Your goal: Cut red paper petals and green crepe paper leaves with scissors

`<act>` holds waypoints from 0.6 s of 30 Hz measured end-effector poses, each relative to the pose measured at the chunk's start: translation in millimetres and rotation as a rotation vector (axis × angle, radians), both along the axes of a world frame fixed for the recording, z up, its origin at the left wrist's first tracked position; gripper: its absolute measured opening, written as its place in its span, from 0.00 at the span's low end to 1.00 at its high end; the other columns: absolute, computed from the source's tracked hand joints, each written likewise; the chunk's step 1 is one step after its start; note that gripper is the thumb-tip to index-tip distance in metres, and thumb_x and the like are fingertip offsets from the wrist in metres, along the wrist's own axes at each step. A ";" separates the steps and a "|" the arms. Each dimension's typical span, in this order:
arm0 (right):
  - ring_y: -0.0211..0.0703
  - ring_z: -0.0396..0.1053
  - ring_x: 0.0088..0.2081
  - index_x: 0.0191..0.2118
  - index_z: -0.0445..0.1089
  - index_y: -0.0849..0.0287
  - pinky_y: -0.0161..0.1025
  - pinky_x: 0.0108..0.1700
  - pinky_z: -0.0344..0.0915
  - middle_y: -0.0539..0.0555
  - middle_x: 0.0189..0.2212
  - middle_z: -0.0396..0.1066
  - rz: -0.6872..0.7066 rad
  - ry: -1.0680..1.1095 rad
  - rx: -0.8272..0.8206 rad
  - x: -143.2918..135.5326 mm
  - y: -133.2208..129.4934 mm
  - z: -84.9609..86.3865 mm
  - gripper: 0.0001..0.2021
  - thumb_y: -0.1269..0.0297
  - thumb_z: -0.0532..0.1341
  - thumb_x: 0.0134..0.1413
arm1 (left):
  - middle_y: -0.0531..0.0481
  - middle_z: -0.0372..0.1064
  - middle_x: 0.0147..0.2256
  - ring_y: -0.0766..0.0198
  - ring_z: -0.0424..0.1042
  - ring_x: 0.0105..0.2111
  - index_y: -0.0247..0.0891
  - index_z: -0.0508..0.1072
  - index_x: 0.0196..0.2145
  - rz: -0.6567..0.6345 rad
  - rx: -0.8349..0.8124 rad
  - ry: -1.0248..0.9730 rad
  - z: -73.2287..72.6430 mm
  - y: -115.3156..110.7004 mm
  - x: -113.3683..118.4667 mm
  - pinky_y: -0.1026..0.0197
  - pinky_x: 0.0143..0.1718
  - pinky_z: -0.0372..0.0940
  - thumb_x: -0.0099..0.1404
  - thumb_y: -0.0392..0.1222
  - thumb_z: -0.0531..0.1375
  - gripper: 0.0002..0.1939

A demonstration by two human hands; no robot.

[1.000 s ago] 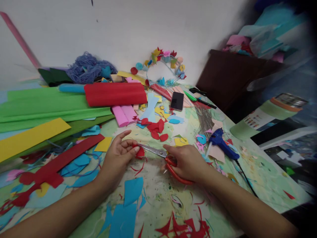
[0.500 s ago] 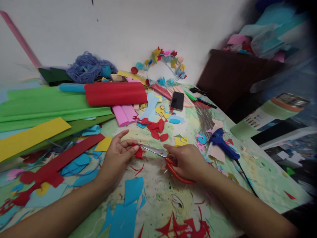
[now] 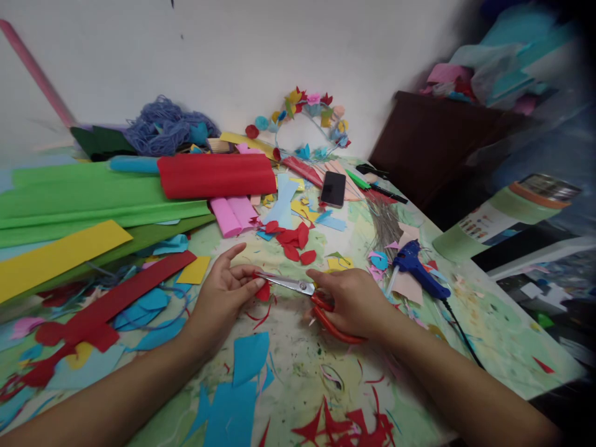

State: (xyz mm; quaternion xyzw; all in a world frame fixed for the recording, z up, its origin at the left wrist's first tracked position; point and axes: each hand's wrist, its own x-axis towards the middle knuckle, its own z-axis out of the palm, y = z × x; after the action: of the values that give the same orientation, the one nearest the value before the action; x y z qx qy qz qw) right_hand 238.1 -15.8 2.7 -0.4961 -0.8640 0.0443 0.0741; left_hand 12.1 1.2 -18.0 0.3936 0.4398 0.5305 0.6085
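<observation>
Between thumb and fingers, my left hand (image 3: 230,282) pinches a small piece of red paper (image 3: 263,292). My right hand (image 3: 351,304) is wrapped round the orange handles of a pair of scissors (image 3: 291,283). Their blades point left and touch the red paper at my left fingertips; the tips are partly hidden there. Thin red offcuts lie on the table just below the blades. Beyond the scissors is a small pile of red paper petals (image 3: 293,239). Blue paper pieces (image 3: 230,413) lie nearer to me.
Crepe paper rolls, green (image 3: 84,195) and red (image 3: 216,176), stand at the back left. A phone (image 3: 333,189), a blue glue gun (image 3: 421,267) with its cord, and a green tumbler (image 3: 503,214) are on the right. A paper flower wreath (image 3: 313,107) leans on the wall.
The red paper in my left fingers has turned and shows lower, below the blades. The scissor blades look more closed, and both hands have barely moved.
</observation>
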 end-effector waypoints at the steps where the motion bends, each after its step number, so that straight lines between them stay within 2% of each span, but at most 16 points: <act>1: 0.47 0.73 0.33 0.54 0.66 0.59 0.37 0.31 0.57 0.57 0.33 0.76 0.001 -0.005 0.003 0.1 0.1 -0.1 0.27 0.48 0.57 0.53 | 0.57 0.70 0.29 0.72 0.69 0.22 0.42 0.57 0.57 0.002 -0.001 0.003 0.3 -0.2 -0.1 0.71 0.22 0.64 0.48 0.32 0.67 0.40; 6: 0.46 0.72 0.31 0.54 0.66 0.58 0.37 0.30 0.55 0.56 0.30 0.76 -0.018 -0.021 0.019 0.7 -0.3 -0.9 0.25 0.49 0.57 0.54 | 0.57 0.70 0.28 0.72 0.69 0.22 0.42 0.58 0.56 0.021 -0.019 -0.013 0.8 -0.2 -0.1 0.72 0.22 0.64 0.47 0.32 0.68 0.40; 12: 0.46 0.71 0.34 0.55 0.64 0.59 0.37 0.32 0.56 0.56 0.34 0.75 0.012 0.027 0.022 0.5 0.6 1.1 0.27 0.48 0.57 0.53 | 0.56 0.71 0.29 0.71 0.70 0.24 0.41 0.57 0.57 0.009 -0.009 -0.006 0.5 0.4 0.1 0.71 0.24 0.64 0.47 0.33 0.68 0.41; 18: 0.45 0.70 0.33 0.56 0.63 0.61 0.37 0.32 0.56 0.56 0.33 0.74 0.041 0.024 0.005 0.2 0.9 0.8 0.27 0.50 0.57 0.54 | 0.55 0.72 0.30 0.69 0.71 0.24 0.41 0.56 0.58 -0.032 0.006 0.001 -0.6 -0.5 -0.5 0.70 0.24 0.65 0.48 0.32 0.67 0.41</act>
State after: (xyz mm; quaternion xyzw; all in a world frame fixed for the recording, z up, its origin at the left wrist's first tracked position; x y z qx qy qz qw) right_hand 238.3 -14.9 3.6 -0.4776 -0.8730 0.0497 0.0849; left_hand 11.7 0.7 -18.5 0.4027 0.4321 0.5221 0.6153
